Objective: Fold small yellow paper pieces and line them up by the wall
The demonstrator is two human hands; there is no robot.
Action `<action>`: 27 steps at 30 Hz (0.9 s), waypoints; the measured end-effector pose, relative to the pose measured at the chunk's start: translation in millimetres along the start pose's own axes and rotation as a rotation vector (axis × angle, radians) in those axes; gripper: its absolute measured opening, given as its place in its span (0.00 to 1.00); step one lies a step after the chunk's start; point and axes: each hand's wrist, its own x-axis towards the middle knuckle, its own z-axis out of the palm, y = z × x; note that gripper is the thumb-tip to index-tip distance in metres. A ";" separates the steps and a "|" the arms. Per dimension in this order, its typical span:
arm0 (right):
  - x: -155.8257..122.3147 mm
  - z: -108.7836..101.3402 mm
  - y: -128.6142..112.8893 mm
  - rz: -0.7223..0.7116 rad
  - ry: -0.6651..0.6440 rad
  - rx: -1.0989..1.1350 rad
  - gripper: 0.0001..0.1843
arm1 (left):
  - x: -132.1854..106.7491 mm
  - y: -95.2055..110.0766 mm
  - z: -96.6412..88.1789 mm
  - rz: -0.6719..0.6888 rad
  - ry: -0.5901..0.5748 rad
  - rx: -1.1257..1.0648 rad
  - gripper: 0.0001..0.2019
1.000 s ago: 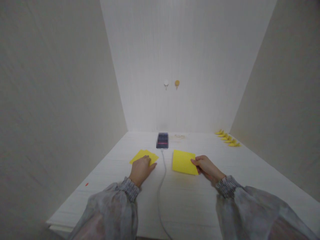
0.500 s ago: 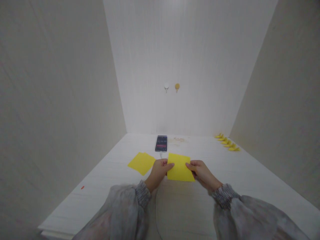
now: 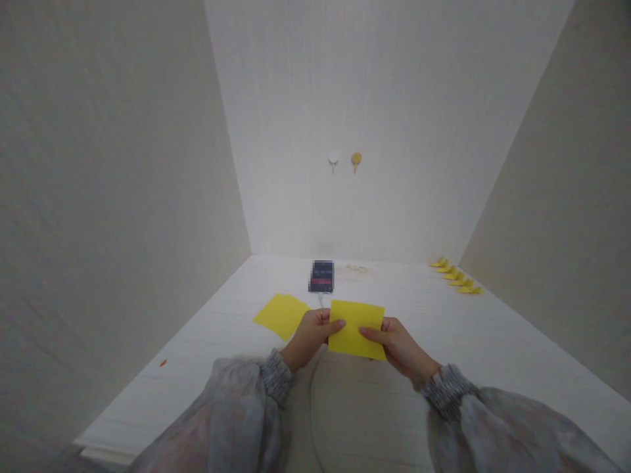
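A square sheet of yellow paper [image 3: 352, 341] is held up over the table between both hands. My left hand [image 3: 311, 330] pinches its left edge, thumb on the front face and fingers behind. My right hand [image 3: 397, 341] grips the right edge the same way, its thumb reaching further in across the sheet. The fingers behind the paper are mostly hidden. More yellow paper sheets [image 3: 279, 315] lie on the table just left of my left hand, partly overlapped by it.
A phone-like device [image 3: 322, 276], its screen blurred, lies near the back wall with a white cable [image 3: 312, 394] running toward me. Several folded yellow paper pieces [image 3: 456, 276] line the right rear of the white table [image 3: 236, 407]. Two hooks [image 3: 356, 158] hang on the wall. A red scrap [image 3: 163, 362] lies left.
My right thumb has slid inward over the paper, and the sheet sits more level between my hands. The view has shifted slightly.
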 end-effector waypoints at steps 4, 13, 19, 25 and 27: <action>1.4 -1.4 0.3 -0.028 0.012 0.049 0.13 | -1.9 3.8 -0.9 -0.014 -0.052 -0.075 0.17; 1.8 -3.6 -1.2 -0.088 0.090 0.023 0.13 | -2.1 7.2 -2.6 0.044 -0.021 -0.125 0.16; 5.9 -8.0 4.6 -0.207 0.168 -0.069 0.13 | -4.1 12.9 0.5 -0.134 -0.121 -0.172 0.28; 2.7 -7.4 2.3 -0.293 0.072 -0.285 0.11 | -5.1 12.1 -3.5 -0.146 -0.151 -0.204 0.24; 2.7 -9.3 3.0 -0.316 0.049 -0.336 0.11 | -4.5 10.8 -4.2 -0.114 -0.129 -0.148 0.19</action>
